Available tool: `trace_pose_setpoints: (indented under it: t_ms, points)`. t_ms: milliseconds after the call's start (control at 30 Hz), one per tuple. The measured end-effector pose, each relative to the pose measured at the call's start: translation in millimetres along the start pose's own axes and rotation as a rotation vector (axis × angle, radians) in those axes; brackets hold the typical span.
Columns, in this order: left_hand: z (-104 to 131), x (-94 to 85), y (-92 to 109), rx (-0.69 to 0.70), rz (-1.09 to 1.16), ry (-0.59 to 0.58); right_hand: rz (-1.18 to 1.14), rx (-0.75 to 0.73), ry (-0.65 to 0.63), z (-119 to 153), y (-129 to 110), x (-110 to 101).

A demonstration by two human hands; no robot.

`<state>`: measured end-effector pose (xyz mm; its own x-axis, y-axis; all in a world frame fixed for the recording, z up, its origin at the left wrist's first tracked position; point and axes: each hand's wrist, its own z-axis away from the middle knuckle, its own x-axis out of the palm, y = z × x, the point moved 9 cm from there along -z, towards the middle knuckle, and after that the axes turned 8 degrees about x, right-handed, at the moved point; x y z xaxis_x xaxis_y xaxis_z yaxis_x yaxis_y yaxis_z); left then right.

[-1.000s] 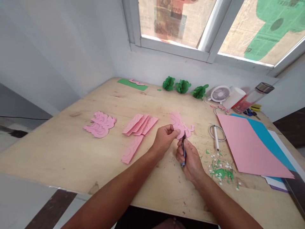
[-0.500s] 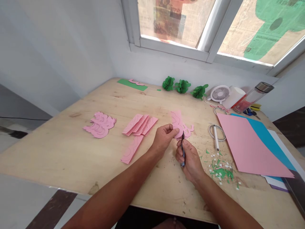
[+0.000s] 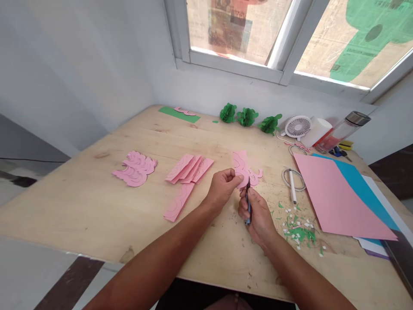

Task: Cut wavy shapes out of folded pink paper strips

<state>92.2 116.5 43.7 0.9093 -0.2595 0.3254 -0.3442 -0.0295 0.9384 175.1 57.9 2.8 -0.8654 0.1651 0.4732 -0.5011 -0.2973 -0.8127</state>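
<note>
My left hand (image 3: 224, 185) pinches a pink paper piece (image 3: 240, 163) with drawn curved lines, thumb on top. Part of its edge is cut into a rounded shape, and a curly strip hangs at its right. In my right hand (image 3: 254, 211) is a pair of scissors (image 3: 248, 193) with dark blades and a blue-grey handle; the blades touch the paper's edge beside my left thumb. My fingers hide much of the handles. Left of my hands lie folded pink strips (image 3: 190, 168) with curves drawn on them, and farther left a pile of cut pink scalloped pieces (image 3: 137, 168).
Green and white scraps (image 3: 300, 234) litter the right side, near a white pen (image 3: 292, 187) and coiled wire. Coloured sheets (image 3: 342, 198) lie at the right edge. Green paper trees (image 3: 248, 117), a small fan (image 3: 297, 127) and a bottle (image 3: 342, 131) stand along the wall.
The scissors and the pink paper have shifted very slightly at the cut. Both hands keep nearly the same place, and the other things on the table have not moved.
</note>
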Motion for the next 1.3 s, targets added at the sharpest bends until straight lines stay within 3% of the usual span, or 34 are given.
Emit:
trace_pose_setpoints:
  t_ms: [400,700,1300]
  points:
    - [-1,-6.8,1,-0.011,-0.022,0.048,0.011,-0.005,-0.012,0,-3,-1]
    - [-3,0.3,1,-0.015,-0.01,-0.059,0.018,0.008,-0.04,3,-5,4]
    - [-3,5.6,9,-0.003,0.001,-0.13,0.034,0.01,-0.072,3,-6,5]
